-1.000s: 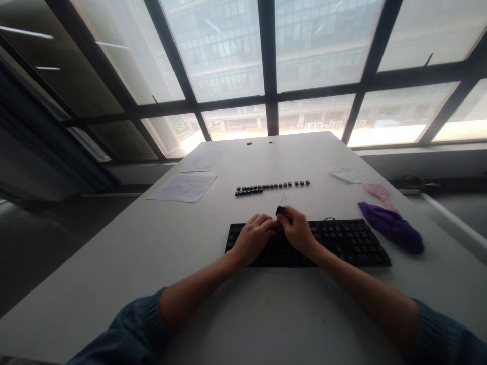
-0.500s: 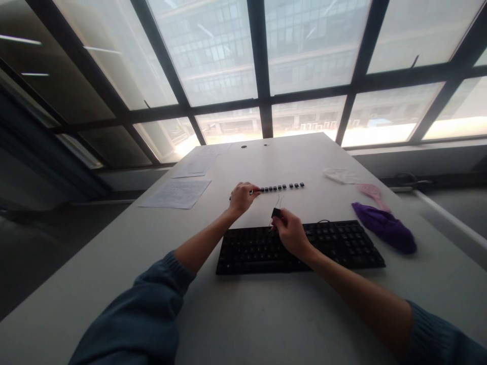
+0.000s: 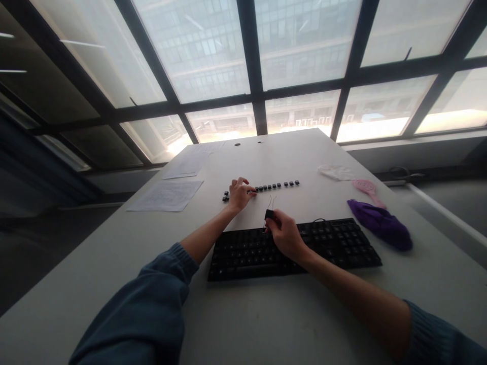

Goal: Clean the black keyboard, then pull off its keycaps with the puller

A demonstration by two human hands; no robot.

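A black keyboard (image 3: 243, 253) lies across the white table in front of me. Beyond it, several black keycaps (image 3: 279, 185) stand in a row, with a few more at the row's left end. My left hand (image 3: 239, 195) is over the left part of this row, thumb and fingers pinched around a keycap (image 3: 250, 191) that they partly hide. Above the keyboard's back edge, my right hand (image 3: 287, 232) grips a keycap puller (image 3: 269, 214) by its black body. Thin wire loops stick out of the puller, pointing away from me.
Printed papers (image 3: 167, 196) lie on the left of the table (image 3: 258, 314). To the right are a clear plastic bag (image 3: 337, 172), a pink hairbrush (image 3: 365, 186) and a purple cloth item (image 3: 380, 225). Large windows rise behind the table's far edge.
The view has shifted slightly, so most things sit further left. My left hand has shifted a little along the row, uncovering keycaps at its left end. My right hand still holds the puller.
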